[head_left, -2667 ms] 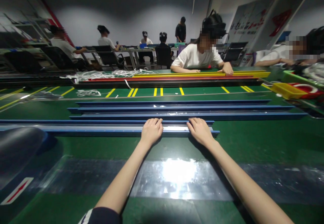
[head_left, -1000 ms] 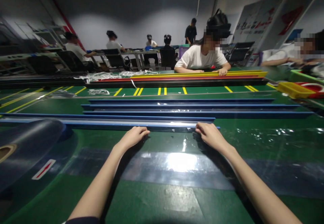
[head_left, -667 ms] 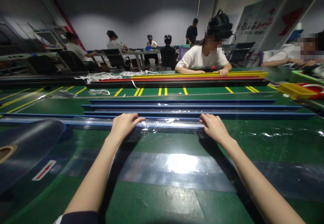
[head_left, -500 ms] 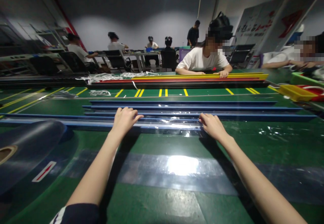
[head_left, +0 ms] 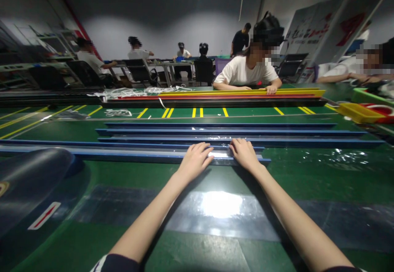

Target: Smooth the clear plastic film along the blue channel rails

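Note:
Both hands are over the nearest blue channel strip (head_left: 123, 154), which lies lengthwise across the green table (head_left: 123, 243) and has clear film in it. My left hand (head_left: 196, 159) rests on the strip with its fingers spread. Close to its right, my right hand (head_left: 243, 152) lies on the same strip near its right end, fingers apart and bent down over it. The undersides of both hands are hidden. Beyond them are several more blue strips (head_left: 308, 141), parallel to the first.
At the left is a large roll of clear film (head_left: 37, 181) with an arrow label. Its film crosses the table in front of me. Yellow, red and black strips (head_left: 215, 97) lie farther back, where a person leans on the table. Bins (head_left: 358, 113) stand at the right.
My left hand has moved right along the near strip, and my right hand slightly left and nearer, so they are closer together. The strip's right end now shows.

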